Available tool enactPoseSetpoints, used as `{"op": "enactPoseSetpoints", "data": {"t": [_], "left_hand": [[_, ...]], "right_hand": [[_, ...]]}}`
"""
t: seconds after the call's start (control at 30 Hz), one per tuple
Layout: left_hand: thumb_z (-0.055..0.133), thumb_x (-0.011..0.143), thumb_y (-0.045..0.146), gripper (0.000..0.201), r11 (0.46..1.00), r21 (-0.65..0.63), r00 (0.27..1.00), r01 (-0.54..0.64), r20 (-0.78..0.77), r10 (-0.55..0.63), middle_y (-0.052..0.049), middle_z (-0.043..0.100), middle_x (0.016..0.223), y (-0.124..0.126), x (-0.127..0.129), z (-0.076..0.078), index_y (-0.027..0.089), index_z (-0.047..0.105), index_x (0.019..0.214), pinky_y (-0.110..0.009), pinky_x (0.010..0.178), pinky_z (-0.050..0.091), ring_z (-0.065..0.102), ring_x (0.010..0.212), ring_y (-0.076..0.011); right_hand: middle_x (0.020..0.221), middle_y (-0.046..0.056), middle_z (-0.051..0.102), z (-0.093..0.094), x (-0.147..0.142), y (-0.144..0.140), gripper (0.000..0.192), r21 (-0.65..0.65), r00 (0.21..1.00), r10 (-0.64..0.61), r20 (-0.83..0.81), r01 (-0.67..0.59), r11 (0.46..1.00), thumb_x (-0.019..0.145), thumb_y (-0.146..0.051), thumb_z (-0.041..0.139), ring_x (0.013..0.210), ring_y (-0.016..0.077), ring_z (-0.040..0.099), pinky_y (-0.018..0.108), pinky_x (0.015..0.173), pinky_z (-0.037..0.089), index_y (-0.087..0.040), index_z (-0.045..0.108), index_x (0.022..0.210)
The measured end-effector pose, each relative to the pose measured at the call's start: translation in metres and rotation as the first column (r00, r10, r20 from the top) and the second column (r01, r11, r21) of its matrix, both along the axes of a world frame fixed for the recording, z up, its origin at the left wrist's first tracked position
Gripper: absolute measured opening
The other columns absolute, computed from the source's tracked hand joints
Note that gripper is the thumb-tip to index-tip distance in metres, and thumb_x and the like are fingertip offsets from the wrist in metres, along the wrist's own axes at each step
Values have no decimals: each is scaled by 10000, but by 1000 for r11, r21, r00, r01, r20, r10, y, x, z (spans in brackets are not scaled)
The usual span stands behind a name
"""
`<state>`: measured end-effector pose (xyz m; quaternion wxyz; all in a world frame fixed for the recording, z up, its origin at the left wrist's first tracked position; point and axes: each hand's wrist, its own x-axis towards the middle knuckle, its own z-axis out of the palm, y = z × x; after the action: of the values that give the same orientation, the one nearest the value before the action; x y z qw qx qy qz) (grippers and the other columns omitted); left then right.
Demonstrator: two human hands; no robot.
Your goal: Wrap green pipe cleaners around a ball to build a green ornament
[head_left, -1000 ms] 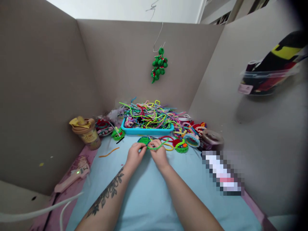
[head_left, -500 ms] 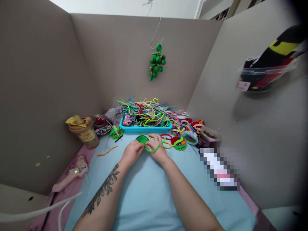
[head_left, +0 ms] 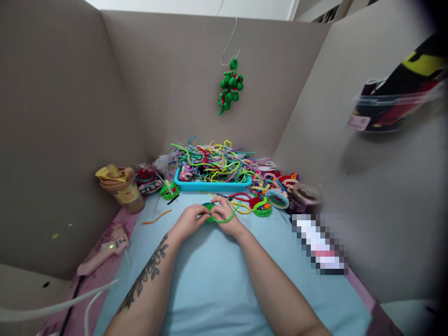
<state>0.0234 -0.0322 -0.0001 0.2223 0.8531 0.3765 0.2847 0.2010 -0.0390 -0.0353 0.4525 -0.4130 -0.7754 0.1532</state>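
Over the middle of the blue cloth, my left hand [head_left: 191, 220] and my right hand [head_left: 226, 219] meet with fingertips pinched around a small round green piece [head_left: 209, 206]. A bright green pipe cleaner [head_left: 231, 215] curves out from it across my right hand. How the two join is hidden behind the fingers. Just right of my right hand lie a red loop [head_left: 241, 196] and a yellow loop [head_left: 242, 208]. Beside them sits a green and red pipe-cleaner figure [head_left: 261, 206]. An orange pipe cleaner [head_left: 156, 217] lies left of my left hand.
Behind my hands stands a blue tray [head_left: 213, 186] heaped with pipe cleaners. A cup [head_left: 126, 193], a green figure [head_left: 169, 190] and a pink glue gun [head_left: 105, 254] are at left. A jar [head_left: 305, 198] and a pixelated device [head_left: 320, 245] lie right. Grey panels surround the table.
The green piece has tilted flatter and lower between my fingers, so less of its face shows. My left fingers have moved across it, closer to my right fingers. The view has shifted slightly.
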Motion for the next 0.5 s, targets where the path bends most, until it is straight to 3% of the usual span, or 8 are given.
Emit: {"op": "enactPoseSetpoints", "data": {"t": [0.1, 0.23, 0.33, 0.5], "left_hand": [[520, 802, 258, 162, 996, -74, 997, -38, 57, 43, -30, 671, 788, 1, 0, 1, 174, 658, 817, -246, 686, 438, 589, 733, -151], [522, 780, 257, 171, 971, -132, 964, -198, 153, 218, -32, 685, 786, 5, 1, -4, 163, 659, 821, -250, 667, 458, 606, 723, -160], [535, 766, 262, 182, 953, -160, 935, -257, 210, 287, -46, 696, 813, 7, 4, -9, 163, 666, 843, -258, 677, 476, 624, 751, -173], [550, 755, 265, 172, 957, -153, 936, -246, 217, 276, -58, 690, 808, 7, 8, -13, 163, 678, 808, -269, 688, 477, 619, 756, -177]], "right_hand": [[1085, 66, 501, -1, 0, 0, 131, -39, 995, -44, -93, 40, 998, 786, -170, 527, 1082, 221, 450, 420, 941, 351, -221, 637, 737], [1264, 61, 454, 3, -1, -4, 303, -105, 978, -26, -207, 4, 995, 740, -174, 584, 1206, 226, 395, 414, 1016, 297, -259, 605, 1030], [1222, 60, 506, 7, -5, -8, 182, -125, 953, -54, -298, 17, 992, 741, -233, 616, 1187, 220, 427, 401, 1021, 291, -238, 635, 922], [1106, 58, 553, 9, -13, -7, 72, -158, 895, -155, -418, 96, 983, 751, -274, 592, 1088, 202, 486, 368, 975, 327, -207, 612, 733]]}}
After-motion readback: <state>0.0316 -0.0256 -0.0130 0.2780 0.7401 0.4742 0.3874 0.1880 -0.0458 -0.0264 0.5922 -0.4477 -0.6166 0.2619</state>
